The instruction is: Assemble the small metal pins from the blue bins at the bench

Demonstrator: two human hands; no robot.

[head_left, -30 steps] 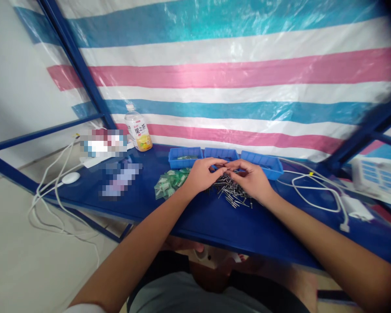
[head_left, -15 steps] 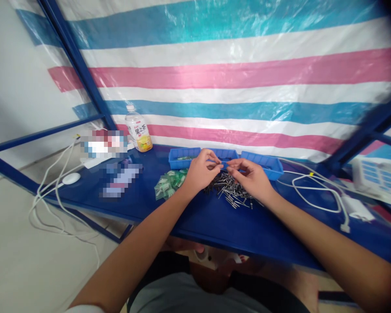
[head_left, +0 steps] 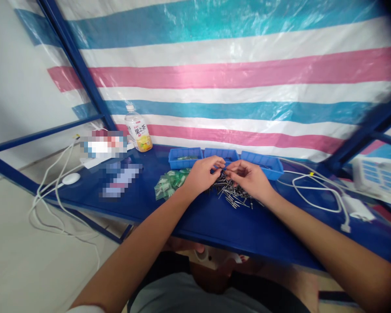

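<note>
Over a heap of thin metal pins that look like rivets point(head_left: 233, 194), my two hands meet fingertip to fingertip. My left hand point(head_left: 202, 174) is closed in a pinch; what sits between thumb and fingers is too small to make out. My right hand point(head_left: 249, 177) pinches in the same way from the other side, its contents hidden by the fingers. Left of the heap lies a pile of small green-and-clear plastic packets point(head_left: 170, 184). Behind the hands stand a left blue bin point(head_left: 177, 164), a middle blue bin point(head_left: 220, 153) and a right blue bin point(head_left: 273, 174).
A drink bottle point(head_left: 138, 129) stands at the back left of the blue table point(head_left: 211, 226). White cables point(head_left: 319, 184) and a white adapter point(head_left: 358, 208) lie on the right. A round white puck point(head_left: 71, 178) with cords rests at the left edge. Blue frame posts point(head_left: 81, 65) border the table.
Both hands have dropped slightly toward the metal heap. Their fingertips have come closer together, narrowing the small gap between them.
</note>
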